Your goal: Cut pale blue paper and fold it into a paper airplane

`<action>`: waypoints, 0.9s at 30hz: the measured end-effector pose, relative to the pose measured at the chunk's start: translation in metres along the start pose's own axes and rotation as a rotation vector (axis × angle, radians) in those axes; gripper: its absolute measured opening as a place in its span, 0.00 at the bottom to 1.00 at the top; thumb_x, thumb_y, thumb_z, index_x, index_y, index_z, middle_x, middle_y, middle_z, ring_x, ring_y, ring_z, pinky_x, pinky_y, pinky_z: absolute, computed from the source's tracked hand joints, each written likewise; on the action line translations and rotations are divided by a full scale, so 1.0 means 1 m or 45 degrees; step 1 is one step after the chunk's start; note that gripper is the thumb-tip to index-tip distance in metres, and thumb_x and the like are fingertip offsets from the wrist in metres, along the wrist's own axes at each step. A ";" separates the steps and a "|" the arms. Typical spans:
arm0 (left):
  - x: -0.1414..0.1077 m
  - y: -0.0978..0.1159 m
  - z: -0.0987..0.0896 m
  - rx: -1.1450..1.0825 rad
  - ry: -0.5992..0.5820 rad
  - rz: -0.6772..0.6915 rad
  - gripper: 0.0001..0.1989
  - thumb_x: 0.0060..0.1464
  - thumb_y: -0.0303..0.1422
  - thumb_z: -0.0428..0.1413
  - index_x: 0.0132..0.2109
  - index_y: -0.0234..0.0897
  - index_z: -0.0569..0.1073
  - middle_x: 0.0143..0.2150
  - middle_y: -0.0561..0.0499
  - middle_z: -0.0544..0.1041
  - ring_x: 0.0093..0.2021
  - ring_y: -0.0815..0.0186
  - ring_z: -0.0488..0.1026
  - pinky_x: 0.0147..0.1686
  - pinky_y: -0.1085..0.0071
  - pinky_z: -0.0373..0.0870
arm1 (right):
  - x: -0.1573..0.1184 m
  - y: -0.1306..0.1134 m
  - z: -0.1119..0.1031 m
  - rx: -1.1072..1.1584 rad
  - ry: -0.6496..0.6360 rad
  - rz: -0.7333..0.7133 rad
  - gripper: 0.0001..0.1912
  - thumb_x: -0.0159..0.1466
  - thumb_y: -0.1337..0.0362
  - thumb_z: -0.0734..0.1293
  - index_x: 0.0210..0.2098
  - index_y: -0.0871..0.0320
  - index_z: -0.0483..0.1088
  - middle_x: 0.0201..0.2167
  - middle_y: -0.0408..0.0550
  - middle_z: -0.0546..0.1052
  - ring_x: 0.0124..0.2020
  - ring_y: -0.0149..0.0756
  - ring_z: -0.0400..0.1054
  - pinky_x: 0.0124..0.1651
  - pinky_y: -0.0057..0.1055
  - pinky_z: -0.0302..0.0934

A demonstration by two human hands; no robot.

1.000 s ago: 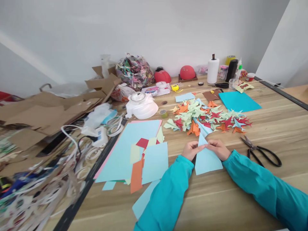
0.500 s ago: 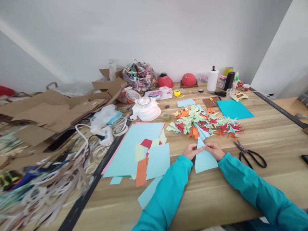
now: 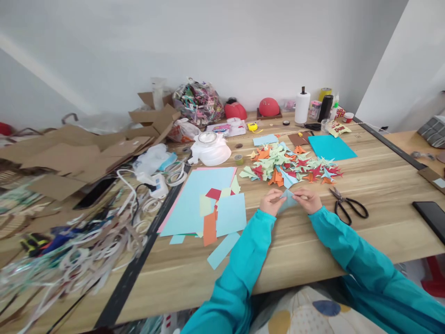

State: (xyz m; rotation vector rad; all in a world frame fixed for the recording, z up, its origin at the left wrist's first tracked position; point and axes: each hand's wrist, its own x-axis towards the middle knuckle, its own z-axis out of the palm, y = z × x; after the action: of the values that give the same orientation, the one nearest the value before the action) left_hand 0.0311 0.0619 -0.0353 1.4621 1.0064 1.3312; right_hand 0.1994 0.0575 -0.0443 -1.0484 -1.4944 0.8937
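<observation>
A partly folded sheet of light blue paper (image 3: 287, 200) is pinched between my two hands above the wooden table. My left hand (image 3: 272, 202) grips its left side, fingers closed; my right hand (image 3: 308, 200) pinches the right side. Some of the paper is hidden behind the fingers. Just beyond it lies a heap of folded paper planes (image 3: 278, 162) in green, orange, red and blue. Black-handled scissors (image 3: 349, 204) rest open to the right of my right hand. Left of my left hand are a cut light blue sheet (image 3: 231, 214) and an orange strip (image 3: 209, 229).
Large blue sheets (image 3: 198, 199) lie left of centre. A teal sheet (image 3: 332, 147) is at the back right, a phone (image 3: 431, 220) at the right edge. Cardboard (image 3: 79, 153) and tangled straps (image 3: 79, 260) crowd the left. A white bottle (image 3: 302, 107) stands at the back.
The blue paper, spread as a large pointed shape before, now looks smaller and folded between my fingers. My view has shifted, showing more of my lap and the table's right side.
</observation>
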 end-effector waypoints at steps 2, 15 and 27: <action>-0.003 0.014 -0.004 0.322 -0.017 0.400 0.05 0.44 0.31 0.58 0.31 0.39 0.78 0.33 0.47 0.75 0.38 0.65 0.68 0.41 0.65 0.65 | -0.004 -0.014 -0.006 -0.251 -0.001 -0.303 0.07 0.55 0.59 0.66 0.30 0.54 0.74 0.31 0.49 0.75 0.36 0.38 0.66 0.42 0.39 0.60; -0.052 -0.013 -0.013 1.385 -0.280 0.561 0.07 0.49 0.32 0.53 0.32 0.44 0.77 0.35 0.48 0.73 0.39 0.61 0.63 0.38 0.62 0.54 | -0.038 0.008 -0.011 -1.075 -0.438 -0.487 0.08 0.57 0.69 0.61 0.28 0.56 0.72 0.30 0.46 0.75 0.37 0.36 0.61 0.44 0.35 0.49; -0.066 -0.008 -0.009 1.339 -0.110 0.368 0.10 0.51 0.35 0.52 0.31 0.41 0.77 0.46 0.47 0.73 0.47 0.56 0.63 0.40 0.60 0.56 | -0.038 0.002 -0.010 -0.991 -0.373 -0.194 0.08 0.57 0.59 0.64 0.28 0.55 0.73 0.36 0.48 0.72 0.42 0.39 0.61 0.44 0.38 0.49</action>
State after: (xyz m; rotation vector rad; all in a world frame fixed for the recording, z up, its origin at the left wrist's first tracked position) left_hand 0.0163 0.0020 -0.0611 2.4831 1.5930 0.9038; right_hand 0.2119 0.0227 -0.0570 -1.3578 -2.2245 0.3482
